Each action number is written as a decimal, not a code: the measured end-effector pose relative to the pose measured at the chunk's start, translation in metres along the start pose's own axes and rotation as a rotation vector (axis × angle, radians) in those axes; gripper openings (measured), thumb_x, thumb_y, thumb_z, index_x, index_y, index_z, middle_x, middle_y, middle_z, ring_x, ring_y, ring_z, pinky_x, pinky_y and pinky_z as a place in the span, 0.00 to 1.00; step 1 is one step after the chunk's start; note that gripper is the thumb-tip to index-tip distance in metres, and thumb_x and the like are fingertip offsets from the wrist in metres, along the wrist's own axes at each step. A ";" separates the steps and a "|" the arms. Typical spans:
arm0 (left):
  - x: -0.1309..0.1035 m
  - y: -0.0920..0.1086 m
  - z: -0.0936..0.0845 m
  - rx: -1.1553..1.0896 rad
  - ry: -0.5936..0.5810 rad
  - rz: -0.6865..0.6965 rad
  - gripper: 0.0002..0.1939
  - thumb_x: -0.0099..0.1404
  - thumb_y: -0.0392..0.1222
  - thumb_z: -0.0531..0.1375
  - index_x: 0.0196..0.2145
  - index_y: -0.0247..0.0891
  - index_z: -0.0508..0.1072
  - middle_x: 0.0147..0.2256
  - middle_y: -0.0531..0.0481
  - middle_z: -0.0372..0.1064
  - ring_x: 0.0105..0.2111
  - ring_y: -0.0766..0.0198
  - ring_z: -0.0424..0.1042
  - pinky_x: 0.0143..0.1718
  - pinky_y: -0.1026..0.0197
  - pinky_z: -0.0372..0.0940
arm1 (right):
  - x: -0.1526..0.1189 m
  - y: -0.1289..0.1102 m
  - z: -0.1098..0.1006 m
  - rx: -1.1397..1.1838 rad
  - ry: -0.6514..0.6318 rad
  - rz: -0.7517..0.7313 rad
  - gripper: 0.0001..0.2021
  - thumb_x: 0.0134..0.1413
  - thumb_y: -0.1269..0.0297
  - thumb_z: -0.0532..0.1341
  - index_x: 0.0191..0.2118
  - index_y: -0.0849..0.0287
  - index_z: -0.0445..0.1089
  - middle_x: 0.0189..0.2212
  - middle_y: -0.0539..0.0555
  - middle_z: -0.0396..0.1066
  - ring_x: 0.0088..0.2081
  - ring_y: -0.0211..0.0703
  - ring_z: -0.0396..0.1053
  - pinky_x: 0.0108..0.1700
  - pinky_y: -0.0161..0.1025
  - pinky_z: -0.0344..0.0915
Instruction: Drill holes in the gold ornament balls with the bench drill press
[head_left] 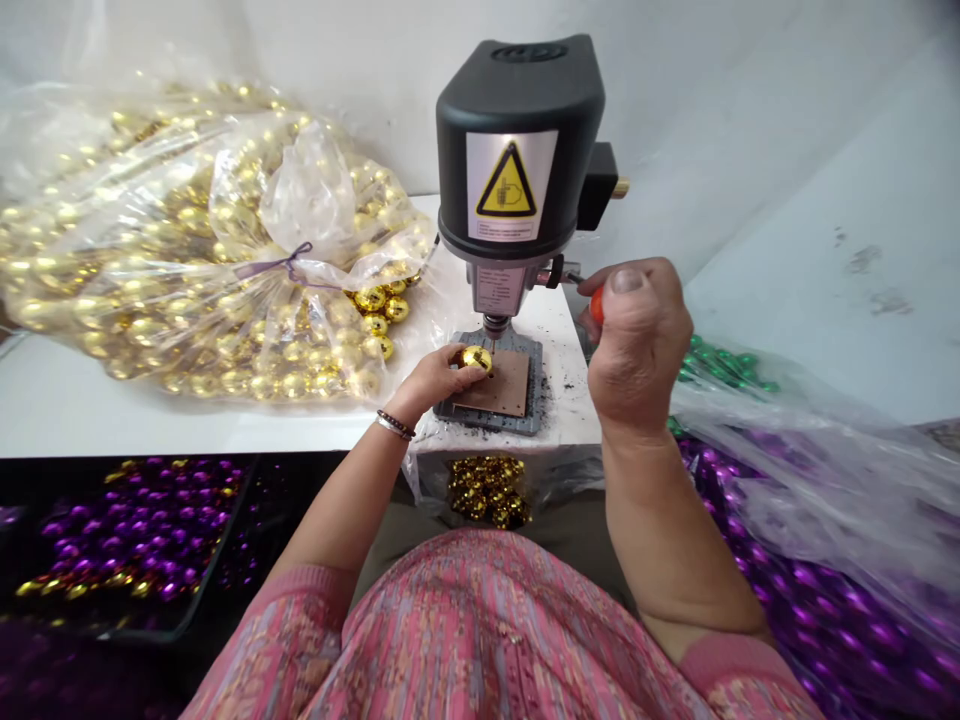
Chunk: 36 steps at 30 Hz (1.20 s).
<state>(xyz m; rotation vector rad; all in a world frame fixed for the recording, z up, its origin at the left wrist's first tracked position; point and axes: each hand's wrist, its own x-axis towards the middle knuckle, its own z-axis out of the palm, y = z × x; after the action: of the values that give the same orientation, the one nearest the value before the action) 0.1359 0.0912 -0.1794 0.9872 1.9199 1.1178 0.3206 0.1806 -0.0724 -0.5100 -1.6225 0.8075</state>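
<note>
A black drill press [517, 110] with a yellow warning label stands on the white table. My left hand [442, 378] pinches a shiny gold ball [477, 359] over the brown board [506, 385] on the grey metal base [534, 400], beside the thin drill bit. Dark slots or marks show on the ball. My right hand [637, 325] is closed round the orange-red knob [597, 306] of the press lever, to the right of the machine.
A tied clear bag of gold balls [187, 260] fills the table's left. Purple balls [142, 525] lie below left. Gold balls [489, 490] sit at the table's front edge. Green balls [724, 365] and bagged purple balls [810, 600] are at the right. Dark shavings surround the base.
</note>
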 end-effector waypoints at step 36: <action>-0.007 0.012 0.024 0.323 0.070 0.123 0.33 0.56 0.40 0.68 0.60 0.39 0.71 0.53 0.46 0.75 0.48 0.57 0.74 0.52 0.59 0.65 | -0.028 0.011 -0.001 -0.109 -0.029 -0.074 0.12 0.61 0.62 0.55 0.29 0.58 0.70 0.25 0.48 0.70 0.28 0.31 0.66 0.33 0.33 0.62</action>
<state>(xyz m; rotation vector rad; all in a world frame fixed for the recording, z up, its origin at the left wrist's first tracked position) 0.1627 0.0985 -0.1766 1.2689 2.1666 0.9361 0.3268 0.1683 -0.0993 -0.5139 -1.7085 0.6769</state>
